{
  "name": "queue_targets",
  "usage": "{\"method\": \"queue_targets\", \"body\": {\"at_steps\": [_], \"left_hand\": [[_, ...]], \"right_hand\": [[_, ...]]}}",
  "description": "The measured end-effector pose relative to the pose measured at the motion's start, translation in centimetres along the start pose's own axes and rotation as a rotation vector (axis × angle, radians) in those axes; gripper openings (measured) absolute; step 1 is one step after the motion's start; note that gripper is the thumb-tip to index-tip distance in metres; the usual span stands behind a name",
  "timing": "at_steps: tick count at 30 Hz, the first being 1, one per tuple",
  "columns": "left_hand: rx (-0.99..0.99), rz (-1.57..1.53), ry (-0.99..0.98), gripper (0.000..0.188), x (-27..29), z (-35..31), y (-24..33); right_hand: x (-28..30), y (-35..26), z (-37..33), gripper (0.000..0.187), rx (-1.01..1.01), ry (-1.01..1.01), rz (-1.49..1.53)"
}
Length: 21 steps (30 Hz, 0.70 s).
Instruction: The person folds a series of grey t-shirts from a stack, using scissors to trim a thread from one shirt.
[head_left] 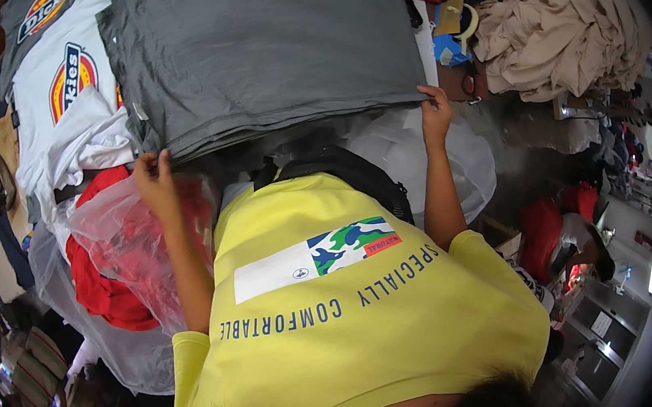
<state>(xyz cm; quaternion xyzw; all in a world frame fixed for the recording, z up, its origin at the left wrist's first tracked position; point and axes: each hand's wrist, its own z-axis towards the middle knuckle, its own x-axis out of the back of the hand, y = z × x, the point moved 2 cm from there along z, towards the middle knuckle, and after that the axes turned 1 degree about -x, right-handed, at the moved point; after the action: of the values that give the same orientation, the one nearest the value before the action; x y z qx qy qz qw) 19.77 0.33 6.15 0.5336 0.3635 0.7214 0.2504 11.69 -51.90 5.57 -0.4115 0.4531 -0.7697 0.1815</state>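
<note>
A stack of dark grey T-shirts (pixel 266 48) lies flat in front of me, its near hem running across between my hands. At the left corner of that hem, my left hand (pixel 156 182) has its thumb and fingers closed on the top shirt's edge. My right hand (pixel 435 113) pinches the opposite corner, thumb and fingertips together on the cloth. Several layers show along the near edge. To the left of the stack lie white T-shirts (pixel 45 100) with a printed emblem, one of them crumpled.
Clear plastic bags, one with red cloth (pixel 114 299) in it, hang beside my left forearm. Another clear bag (pixel 463 162) is by my right forearm. A tape roll (pixel 469 23) and red-handled scissors (pixel 473 81) lie right of the stack, near a heap of beige cloth (pixel 557 29).
</note>
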Motion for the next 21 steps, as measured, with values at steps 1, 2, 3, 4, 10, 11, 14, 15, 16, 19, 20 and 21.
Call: {"method": "queue_targets", "body": {"at_steps": [1,2,3,4,10,11,14,15,16,19,20,21], "left_hand": [[0.101,-0.11,0.02,0.027,0.3,0.4,-0.3],[0.203,-0.219,0.039,0.026,0.9,0.5,-0.5],[0.307,-0.326,0.059,0.024,1.5,0.7,-0.8],[0.306,-0.368,0.1,0.023,2.3,0.9,-2.2],[0.13,-0.051,0.113,0.023,3.2,0.4,-1.1],[-0.072,0.096,0.08,0.026,2.9,0.3,1.5],[-0.48,0.421,-0.136,0.045,2.0,-0.3,5.0],[-0.489,0.404,-0.178,0.046,2.2,-0.3,4.9],[-0.497,0.387,-0.22,0.048,2.0,0.0,5.0],[-0.384,0.199,-0.245,0.055,2.3,0.7,3.5],[-0.317,0.13,-0.24,0.056,2.5,0.8,2.9],[-0.252,0.053,-0.237,0.057,2.6,1.0,2.5]], "right_hand": [[0.1,0.0,-0.1,0.031,-0.008,0.004,0.008],[0.2,0.0,-0.2,0.031,-0.016,0.007,0.016],[0.3,-0.1,-0.3,0.031,-0.023,0.01,0.026],[0.4,-0.2,-0.4,0.031,-0.019,0.005,0.017],[0.7,1.2,-0.4,0.033,-0.044,-0.044,-0.044],[0.8,1.2,-0.4,0.033,-0.057,-0.057,-0.038],[1.0,1.0,-0.3,0.036,-0.094,-0.098,0.008],[0.8,0.7,-0.1,0.036,-0.089,-0.116,0.02],[0.8,0.3,0.0,0.037,-0.083,-0.136,0.032],[0.9,-0.1,0.4,0.039,-0.075,-0.187,0.08],[1.0,0.0,0.5,0.039,-0.073,-0.203,0.099],[1.2,-0.4,0.5,0.039,-0.083,-0.224,0.044]]}}
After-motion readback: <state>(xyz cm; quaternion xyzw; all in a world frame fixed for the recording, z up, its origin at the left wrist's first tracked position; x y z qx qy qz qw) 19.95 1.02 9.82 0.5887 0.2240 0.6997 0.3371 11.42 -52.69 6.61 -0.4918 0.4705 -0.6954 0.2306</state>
